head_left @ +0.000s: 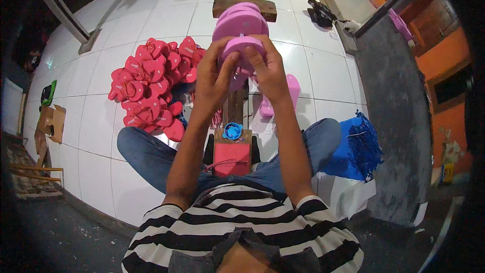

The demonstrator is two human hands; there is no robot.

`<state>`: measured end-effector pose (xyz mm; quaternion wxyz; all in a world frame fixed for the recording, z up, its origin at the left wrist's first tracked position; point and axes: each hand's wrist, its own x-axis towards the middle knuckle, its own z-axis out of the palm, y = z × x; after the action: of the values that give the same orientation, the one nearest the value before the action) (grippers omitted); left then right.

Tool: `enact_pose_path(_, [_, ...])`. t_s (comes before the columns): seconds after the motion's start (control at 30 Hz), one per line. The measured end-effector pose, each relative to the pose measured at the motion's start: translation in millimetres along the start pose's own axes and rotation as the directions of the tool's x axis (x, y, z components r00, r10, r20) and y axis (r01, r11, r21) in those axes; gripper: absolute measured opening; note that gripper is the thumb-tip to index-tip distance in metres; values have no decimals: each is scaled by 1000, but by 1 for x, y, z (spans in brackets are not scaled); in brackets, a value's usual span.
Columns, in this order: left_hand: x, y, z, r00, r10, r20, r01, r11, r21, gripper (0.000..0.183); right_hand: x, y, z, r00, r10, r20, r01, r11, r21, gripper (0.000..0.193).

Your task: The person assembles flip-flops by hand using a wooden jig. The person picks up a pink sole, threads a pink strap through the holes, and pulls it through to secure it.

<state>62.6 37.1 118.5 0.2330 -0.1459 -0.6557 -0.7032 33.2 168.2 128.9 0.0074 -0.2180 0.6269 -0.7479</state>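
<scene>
Both my hands are closed around one pink foam flip-flop sole (243, 44), held up in front of me with its rounded end toward me. My left hand (213, 73) grips its left side, thumb on top. On the opposite side my right hand (272, 73) does the same. Just beyond the fingers, a stack of similar pink soles (237, 23) rises in front of a wooden block (222, 7). Beneath my hands runs a narrow wooden bench (234, 108), partly hidden by them. Nearer me it carries a small blue cup (232, 131) and a red pad (232, 159).
A heap of red flip-flops (151, 81) lies on the white tiles to the left. More pink soles (291, 88) rest right of the bench. By my right knee is a blue bundle of straps (356, 146). A cardboard box (53, 124) stands far left, a black bag (321, 14) far right.
</scene>
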Motion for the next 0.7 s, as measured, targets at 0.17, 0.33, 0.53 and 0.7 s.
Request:
enact_pose_path(0.17, [-14, 0, 10, 996, -43, -84, 38, 998, -49, 27, -24, 19, 10, 965, -155, -210, 126, 981, -147, 28])
enact_pose_path(0.33, [-81, 47, 0, 993, 101, -57, -92, 984, 152, 19, -115, -17, 25, 974, -178, -139, 96, 884, -457, 31])
enact_pose_path(0.53, [-81, 17, -8, 936, -349, -52, 352, 914, 202, 28, -114, 20, 10, 946, -82, -312, -122, 805, -580, 33])
enact_pose_path(0.7, [-77, 12, -15, 965, -260, -42, 259, 903, 344, 26, -118, 22, 22, 967, 216, -136, -247, 662, -708, 27])
